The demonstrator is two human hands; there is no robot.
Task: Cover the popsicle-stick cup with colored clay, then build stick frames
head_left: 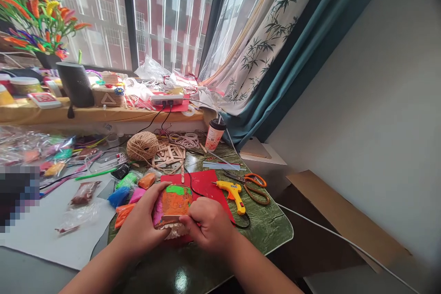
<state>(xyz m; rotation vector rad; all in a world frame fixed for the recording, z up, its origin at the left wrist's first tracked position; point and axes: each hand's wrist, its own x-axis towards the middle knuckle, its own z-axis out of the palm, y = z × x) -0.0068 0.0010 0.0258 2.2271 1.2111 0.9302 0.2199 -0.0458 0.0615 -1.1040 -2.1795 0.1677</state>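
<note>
A small box-like piece covered in orange, green and pink clay [176, 202] is held above the table's front part. My left hand [146, 216] wraps round its left side, thumb below and fingers along the far edge. In my right hand [208, 223], thumb and bent fingers pinch a thin flat wooden stick [171, 217], which lies against the near part of the orange clay. Whitish scalloped trim shows under the piece. A red sheet [203, 181] lies beneath and behind it.
A yellow glue gun [234, 194] and orange-handled scissors [255, 186] lie to the right. Behind are a twine ball [142, 145], craft sticks [169, 154] and a lidded paper cup [215, 134]. Bagged clay [127, 181] sits left, near white paper [51, 211]. A white cable crosses right.
</note>
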